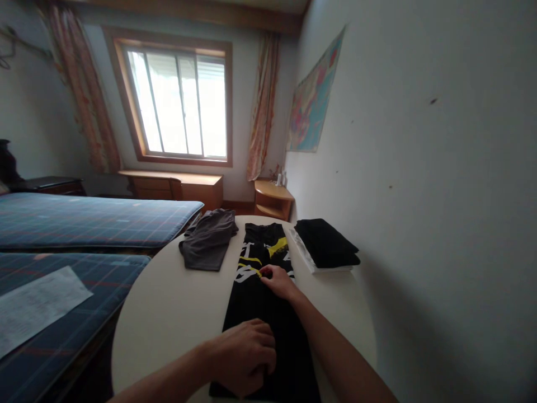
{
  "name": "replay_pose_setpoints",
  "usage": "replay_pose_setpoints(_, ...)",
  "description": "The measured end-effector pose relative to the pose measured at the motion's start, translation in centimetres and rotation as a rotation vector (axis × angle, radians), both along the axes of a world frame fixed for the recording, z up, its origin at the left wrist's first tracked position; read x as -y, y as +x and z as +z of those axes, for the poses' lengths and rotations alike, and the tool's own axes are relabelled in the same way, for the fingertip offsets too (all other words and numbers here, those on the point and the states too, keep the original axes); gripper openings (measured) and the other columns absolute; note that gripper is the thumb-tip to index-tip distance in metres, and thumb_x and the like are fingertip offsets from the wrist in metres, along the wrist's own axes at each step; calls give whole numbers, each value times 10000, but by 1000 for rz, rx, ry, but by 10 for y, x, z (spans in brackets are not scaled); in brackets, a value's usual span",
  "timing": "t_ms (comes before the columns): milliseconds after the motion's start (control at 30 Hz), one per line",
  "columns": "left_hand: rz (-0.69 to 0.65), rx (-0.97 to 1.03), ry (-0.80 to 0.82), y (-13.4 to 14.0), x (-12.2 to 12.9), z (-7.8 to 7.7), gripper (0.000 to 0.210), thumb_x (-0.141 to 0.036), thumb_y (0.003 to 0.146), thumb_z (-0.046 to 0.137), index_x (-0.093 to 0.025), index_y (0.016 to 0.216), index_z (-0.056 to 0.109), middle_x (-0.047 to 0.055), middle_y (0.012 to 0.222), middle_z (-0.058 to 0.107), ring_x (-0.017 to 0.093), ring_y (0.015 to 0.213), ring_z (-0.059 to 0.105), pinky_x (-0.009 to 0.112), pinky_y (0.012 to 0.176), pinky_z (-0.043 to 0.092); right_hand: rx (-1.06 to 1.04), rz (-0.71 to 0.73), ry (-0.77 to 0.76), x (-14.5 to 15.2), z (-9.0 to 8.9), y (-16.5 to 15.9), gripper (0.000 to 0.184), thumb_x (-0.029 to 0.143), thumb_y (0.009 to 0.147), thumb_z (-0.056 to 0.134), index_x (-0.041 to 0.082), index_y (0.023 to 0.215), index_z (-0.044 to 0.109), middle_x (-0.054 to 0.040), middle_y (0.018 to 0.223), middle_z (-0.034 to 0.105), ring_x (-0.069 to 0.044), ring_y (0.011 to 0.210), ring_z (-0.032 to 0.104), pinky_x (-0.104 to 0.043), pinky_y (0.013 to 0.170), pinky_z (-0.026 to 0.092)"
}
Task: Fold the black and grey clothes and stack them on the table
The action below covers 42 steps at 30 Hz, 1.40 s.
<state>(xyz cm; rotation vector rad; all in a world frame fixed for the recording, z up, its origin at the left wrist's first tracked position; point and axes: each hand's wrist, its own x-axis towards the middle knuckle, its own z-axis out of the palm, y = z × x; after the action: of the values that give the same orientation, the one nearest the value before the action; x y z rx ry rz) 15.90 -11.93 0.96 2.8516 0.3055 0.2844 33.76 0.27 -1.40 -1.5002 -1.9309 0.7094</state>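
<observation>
A black T-shirt (271,336) with white and yellow print lies in a long folded strip across the round white table (168,324). My right hand (279,281) pinches its cloth between thumb and fingers at the lower edge of the print. Closer to me, my left hand (245,355) rests over the plain black part, its fingers curled inward. The left fingertips are partly hidden, so what they grip is unclear. The far end of the shirt lies flat near the table's back edge.
Left of the shirt lies a crumpled dark grey garment (210,240). To the right, folded black clothing (327,243) is stacked on a white piece (310,260), close to the wall (440,224). Plaid mattresses (96,221) flank the table on the left. A corner shelf (274,193) stands behind.
</observation>
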Motion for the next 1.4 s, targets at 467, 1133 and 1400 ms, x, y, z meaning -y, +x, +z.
replay_pose_setpoints(467,27,12,44,3,-9,2,187,-198,927,587,-303,1071,644,-42,1170,666,148,995,613,242,807,486,400,-253,56,-9,7,14,300,399,877,606,202,1096,664,-99,1065,707,-232,967,671,-309,800,479)
replay_pose_setpoints(1133,62,-9,56,-6,0,-7,249,-162,835,620,-289,1049,633,-35,1066,688,155,974,619,283,885,460,480,-274,148,-22,4,-4,293,392,921,519,194,1087,658,-94,1123,677,-232,1036,622,-320,870,432)
replay_pose_setpoints(1400,28,-71,-148,-21,0,16,745,-408,795,706,-364,1476,407,56,1616,262,407,1465,217,645,1154,190,529,-105,169,1,-9,0,513,426,998,353,177,1426,485,-131,1454,499,-266,1341,425,-397,1131,258)
